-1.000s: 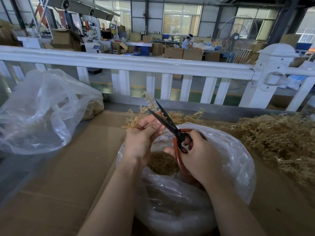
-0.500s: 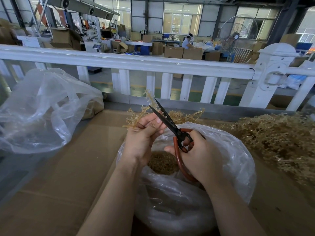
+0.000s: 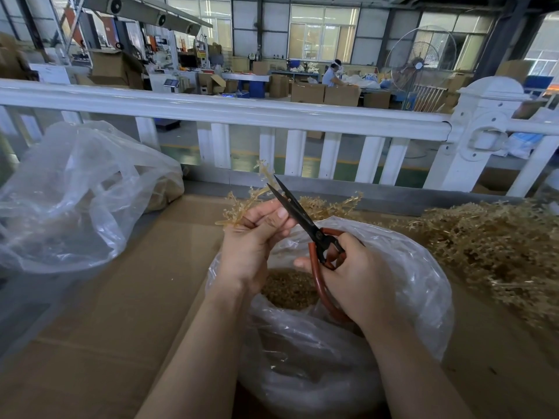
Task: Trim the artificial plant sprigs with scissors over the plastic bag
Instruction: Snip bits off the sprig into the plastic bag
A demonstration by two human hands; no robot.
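Over the plastic bag (image 3: 417, 285), a sprig (image 3: 242, 204) is pinched by the left hand (image 3: 254, 237), and open scissors (image 3: 305, 219) are gripped by the right hand (image 3: 360, 276).

Layout around the plastic bag (image 3: 423, 285) on the cardboard table (image 3: 106, 313)

2 hands work above it; a sprig pile (image 3: 499, 252) lies right of it, a second bag (image 3: 75, 201) left, a fence (image 3: 242, 111) behind, trimmings (image 3: 287, 288) inside.
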